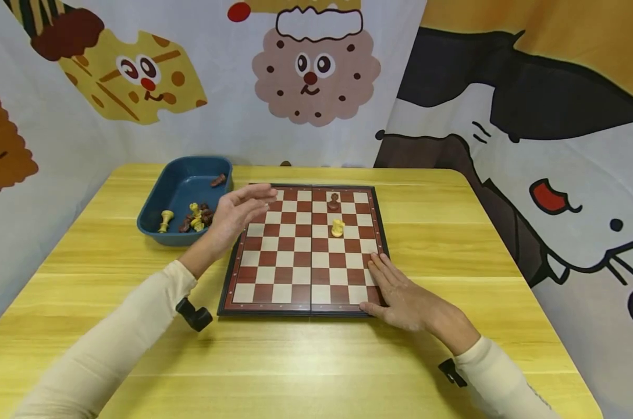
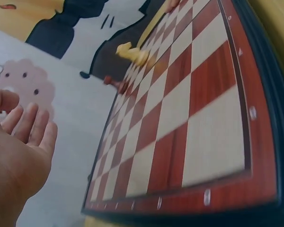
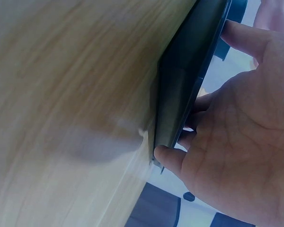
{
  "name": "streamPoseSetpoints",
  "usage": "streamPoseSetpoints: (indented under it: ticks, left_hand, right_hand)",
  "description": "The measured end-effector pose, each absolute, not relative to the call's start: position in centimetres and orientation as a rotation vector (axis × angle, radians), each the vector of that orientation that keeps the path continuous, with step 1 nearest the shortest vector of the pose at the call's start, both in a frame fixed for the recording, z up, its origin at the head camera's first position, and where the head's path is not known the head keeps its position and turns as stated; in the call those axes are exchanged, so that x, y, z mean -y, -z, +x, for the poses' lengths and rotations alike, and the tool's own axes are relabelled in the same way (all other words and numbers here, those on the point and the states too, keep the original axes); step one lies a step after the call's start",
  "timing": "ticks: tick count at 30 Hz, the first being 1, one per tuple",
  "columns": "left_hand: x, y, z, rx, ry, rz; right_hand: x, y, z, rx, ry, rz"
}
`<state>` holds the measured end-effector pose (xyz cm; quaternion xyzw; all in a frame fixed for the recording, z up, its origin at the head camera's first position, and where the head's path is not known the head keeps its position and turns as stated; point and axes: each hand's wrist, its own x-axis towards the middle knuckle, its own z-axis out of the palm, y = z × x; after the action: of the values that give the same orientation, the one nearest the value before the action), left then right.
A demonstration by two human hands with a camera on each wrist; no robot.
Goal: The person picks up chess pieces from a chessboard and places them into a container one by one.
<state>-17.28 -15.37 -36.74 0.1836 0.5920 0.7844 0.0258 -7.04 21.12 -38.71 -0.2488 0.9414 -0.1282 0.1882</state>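
Observation:
A brown-and-cream chessboard (image 1: 285,259) lies unfolded on the table. On its far right part stand a pale yellow knight (image 1: 337,227) and, behind it, a dark brown chess piece (image 1: 334,202) of unclear kind. My left hand (image 1: 234,214) hovers above the board's far left edge, beside the tray. Its fingers are extended and slightly bent, and they hold nothing; the left wrist view shows the palm bare. At the board's near right corner, my right hand (image 1: 405,299) rests with fingers spread on the surface and edge. In the right wrist view its fingertips touch the board's dark rim (image 3: 191,71).
A blue tray (image 1: 185,186) left of the board contains several chess pieces, among them a pale upright one (image 1: 166,221) and a dark one (image 1: 218,180) lying down. A printed curtain (image 1: 217,134) hangs behind the wooden table (image 1: 274,372).

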Motion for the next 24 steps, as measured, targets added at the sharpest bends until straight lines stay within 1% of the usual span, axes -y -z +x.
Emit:
streamPoseSetpoints:
  ticks: [9,24]
  left_hand:
    - [12.1,37.6,-18.1,-1.886,-2.313,0.534]
    - [8.9,39.7,-19.2,-1.96,-2.091,0.429]
  right_hand:
    - [-21.2,38.7,-6.9,-2.648,0.353,-0.674]
    - [-21.1,38.7,-6.9,-2.662,0.309,-0.683]
